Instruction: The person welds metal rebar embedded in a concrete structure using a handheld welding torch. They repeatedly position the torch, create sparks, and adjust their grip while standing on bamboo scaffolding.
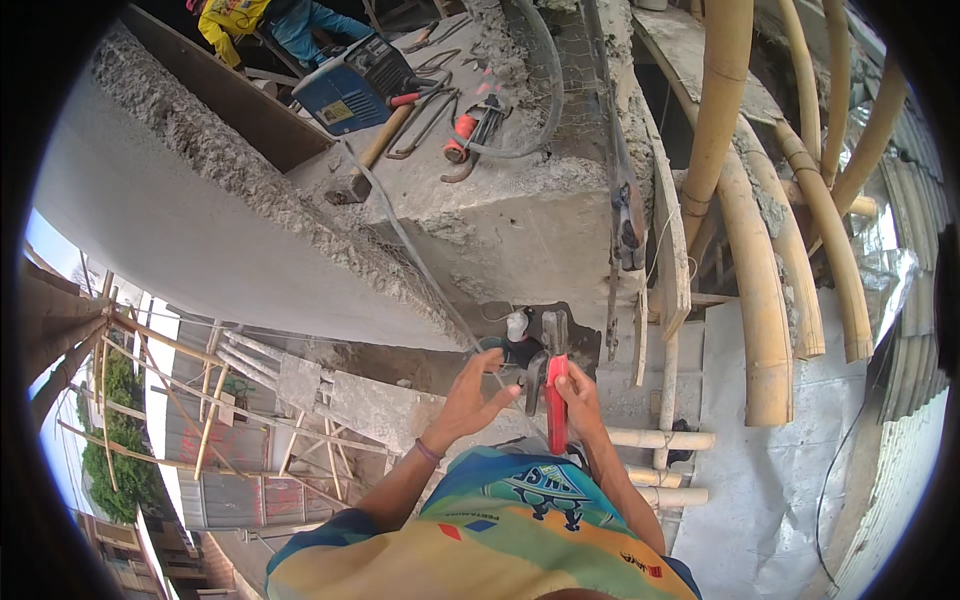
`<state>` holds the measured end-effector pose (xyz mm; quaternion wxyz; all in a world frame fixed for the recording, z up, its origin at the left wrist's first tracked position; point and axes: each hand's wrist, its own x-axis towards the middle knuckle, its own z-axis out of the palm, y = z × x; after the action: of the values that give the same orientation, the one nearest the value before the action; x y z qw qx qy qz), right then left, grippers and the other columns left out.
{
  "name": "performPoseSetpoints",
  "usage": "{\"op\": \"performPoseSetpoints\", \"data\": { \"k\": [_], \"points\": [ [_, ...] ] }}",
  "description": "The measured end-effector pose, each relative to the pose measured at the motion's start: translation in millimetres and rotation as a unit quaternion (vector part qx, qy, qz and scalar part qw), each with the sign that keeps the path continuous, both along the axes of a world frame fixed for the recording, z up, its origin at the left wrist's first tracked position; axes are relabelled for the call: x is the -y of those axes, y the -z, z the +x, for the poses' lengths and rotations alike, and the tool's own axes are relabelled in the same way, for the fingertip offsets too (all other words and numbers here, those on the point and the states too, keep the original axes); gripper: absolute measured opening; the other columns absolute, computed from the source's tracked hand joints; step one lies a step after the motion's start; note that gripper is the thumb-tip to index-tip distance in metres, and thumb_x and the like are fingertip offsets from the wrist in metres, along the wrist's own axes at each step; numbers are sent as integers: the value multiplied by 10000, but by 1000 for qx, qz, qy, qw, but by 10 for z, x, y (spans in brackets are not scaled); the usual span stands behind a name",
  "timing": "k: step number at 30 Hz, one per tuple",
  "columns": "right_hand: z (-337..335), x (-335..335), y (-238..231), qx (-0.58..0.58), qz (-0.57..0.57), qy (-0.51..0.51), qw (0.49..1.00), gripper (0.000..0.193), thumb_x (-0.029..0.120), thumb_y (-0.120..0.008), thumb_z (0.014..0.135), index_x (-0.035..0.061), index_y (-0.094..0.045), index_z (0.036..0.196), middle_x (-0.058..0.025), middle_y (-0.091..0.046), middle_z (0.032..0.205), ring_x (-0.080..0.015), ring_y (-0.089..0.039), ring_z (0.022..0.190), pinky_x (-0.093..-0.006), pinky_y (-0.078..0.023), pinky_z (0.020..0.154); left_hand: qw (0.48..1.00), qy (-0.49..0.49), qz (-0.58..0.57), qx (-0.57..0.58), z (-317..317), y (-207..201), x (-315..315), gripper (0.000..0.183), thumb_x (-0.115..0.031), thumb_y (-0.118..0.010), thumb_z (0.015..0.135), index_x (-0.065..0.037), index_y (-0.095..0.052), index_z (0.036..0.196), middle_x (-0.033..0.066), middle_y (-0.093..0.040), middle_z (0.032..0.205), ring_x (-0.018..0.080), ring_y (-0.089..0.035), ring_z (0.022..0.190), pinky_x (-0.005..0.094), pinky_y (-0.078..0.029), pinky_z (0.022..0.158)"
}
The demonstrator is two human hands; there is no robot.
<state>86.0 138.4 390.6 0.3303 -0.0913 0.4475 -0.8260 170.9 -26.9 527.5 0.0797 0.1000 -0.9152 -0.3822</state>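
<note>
My right hand (583,400) is closed around a red-handled clamp-like tool (557,402) with grey metal jaws pointing away from me. A darker arm of the tool stands to its left. My left hand (468,403) is just left of the tool, fingers apart and thumb stretched toward it. A grey cable (412,248) runs down from the concrete ledge and passes by the left fingertips; whether they touch it I cannot tell.
On the concrete ledge (540,185) lie a blue welding machine (355,87), a hammer (372,160) and a red-orange tool (461,138) with cables. A person in yellow and blue (285,25) is behind them. Bamboo poles (755,310) jut out at right, above metal sheeting (765,470).
</note>
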Motion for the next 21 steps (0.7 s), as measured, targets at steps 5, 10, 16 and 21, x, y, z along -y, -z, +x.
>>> {"op": "performPoseSetpoints", "data": {
  "k": [5, 10, 16, 21],
  "points": [
    [-1, -47, -564, -59, 81, -16, 995, 496, 287, -610, 948, 15, -488, 1343, -116, -630, 1119, -193, -613, 971, -319, -481, 847, 923, 146, 320, 157, 270, 767, -631, 649, -367, -615, 925, 49, -368, 1357, 258, -578, 1216, 351, -591, 1127, 435, -457, 935],
    [174, 1, -783, -332, 282, 28, 900, 776, 403, -750, 796, -26, -402, 1342, -212, -582, 1109, -330, -575, 1067, -417, -447, 912, 991, 92, 63, 76, 303, 996, -854, 360, -248, -581, 909, 32, -591, 1135, 229, -688, 932, 389, -670, 884, 470, -513, 770],
    [365, -213, -500, -190, 372, 2, 909, 703, 242, -756, 703, -14, -414, 1261, -253, -561, 1076, -405, -567, 1038, -435, -455, 879, 951, 211, 34, 224, 551, 947, -606, 382, -288, -664, 877, 34, -639, 1082, 198, -706, 957, 352, -682, 881, 400, -521, 803],
    [483, -616, -137, -269, 340, 8, 901, 672, 135, -693, 678, 7, -440, 1287, -249, -573, 1127, -426, -555, 1060, -430, -451, 896, 959, 102, -44, 262, 300, -94, 216, 450, -283, -687, 894, 49, -594, 1183, 165, -712, 965, 248, -690, 927, 344, -514, 826]
  ]
}}
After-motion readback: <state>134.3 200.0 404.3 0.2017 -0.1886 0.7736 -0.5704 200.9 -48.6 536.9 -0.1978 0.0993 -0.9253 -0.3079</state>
